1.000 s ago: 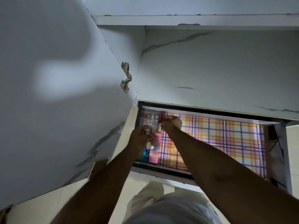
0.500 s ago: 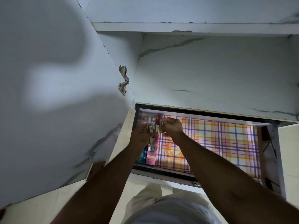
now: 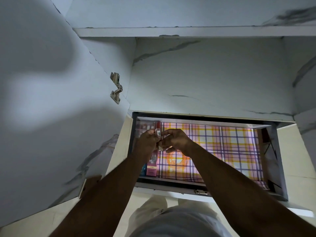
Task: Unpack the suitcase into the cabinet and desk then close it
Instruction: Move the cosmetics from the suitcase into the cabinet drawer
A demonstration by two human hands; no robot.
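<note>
Cosmetics boxes [image 3: 151, 164] stand along the drawer's [image 3: 220, 183] left edge on checked paper. Left hand [image 3: 147, 142] and right hand [image 3: 174, 140] together pinch a small packet [image 3: 158, 134] above them; it should go down snug beside the pink box.

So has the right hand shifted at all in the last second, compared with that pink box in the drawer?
Yes, slightly. The right hand has drawn back from the drawer's far edge toward the pink box, closing up against the left hand.
</note>
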